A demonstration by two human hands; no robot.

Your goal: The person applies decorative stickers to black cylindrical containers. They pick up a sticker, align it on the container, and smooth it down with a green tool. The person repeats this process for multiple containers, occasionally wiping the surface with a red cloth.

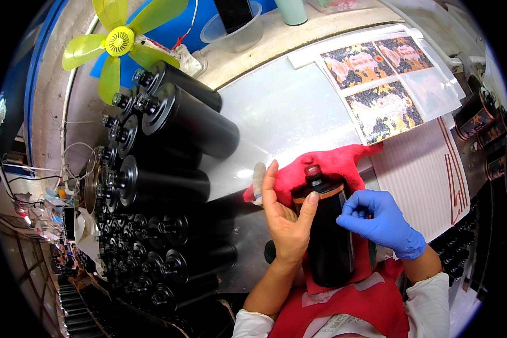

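Observation:
A black cylindrical bottle (pixel 328 239) with a narrow neck and an orange-brown band round its shoulder stands tilted in front of me. Red cloth (pixel 341 163) lies behind and beneath it. My left hand (pixel 287 225) is bare, apart from a pale cover on one fingertip. Its fingers stretch upward along the bottle's left side, and the thumb lies at the shoulder. On the right side, my right hand (pixel 377 219) wears a blue glove. Thumb and fingers are pinched together by the bottle's wall; whatever they hold is too small or hidden to make out.
Black bottles (pixel 191 124) lie stacked on the left, several deep. Printed decal sheets (pixel 384 112) and striped paper (pixel 419 169) cover the table's right side. A yellow-green fan (pixel 119 42) stands at the back left, near a clear plastic tub (pixel 248 36). More bottles (pixel 473 124) stand far right.

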